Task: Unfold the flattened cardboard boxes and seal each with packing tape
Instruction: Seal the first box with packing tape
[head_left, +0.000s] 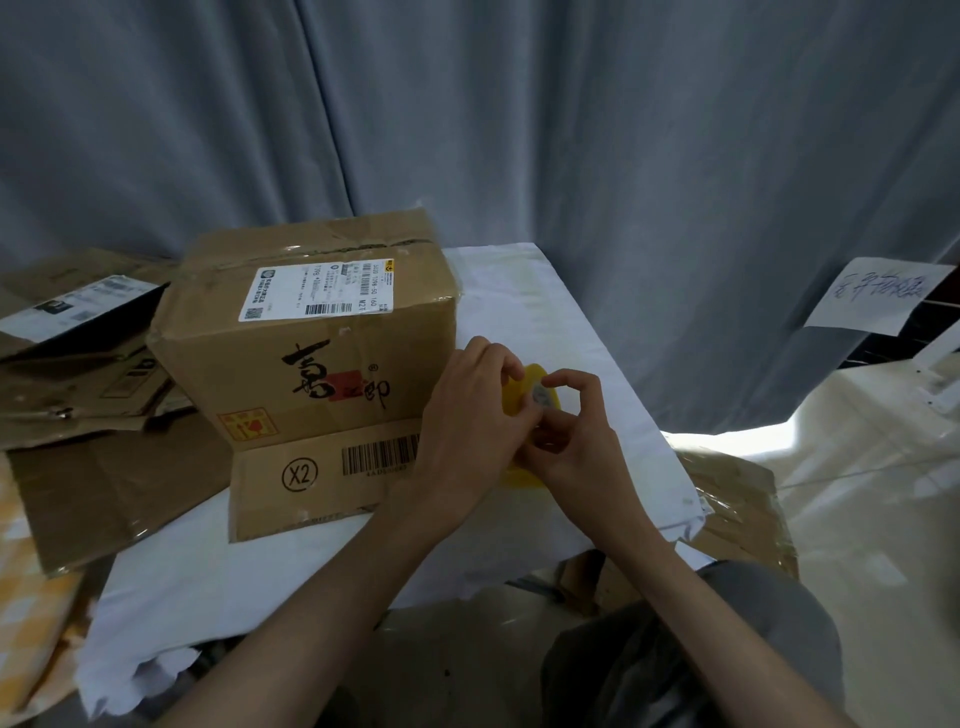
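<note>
Step in hand, judged: freeing the tape end. Tape roll (524, 410), yellow, held over the table (545, 322) beside the erected box (311, 332); left hand (467, 415) grips it, right hand (571, 431) fingers pinch at its edge. Next: draw a strip across the box's open flap (311, 478).

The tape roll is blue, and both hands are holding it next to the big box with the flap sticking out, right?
Not quite: the tape roll is yellow, not blue, as the head view shows. The rest holds: the left hand and right hand both hold it, just right of the big box, whose flap lies out flat on the white table cover.
</note>
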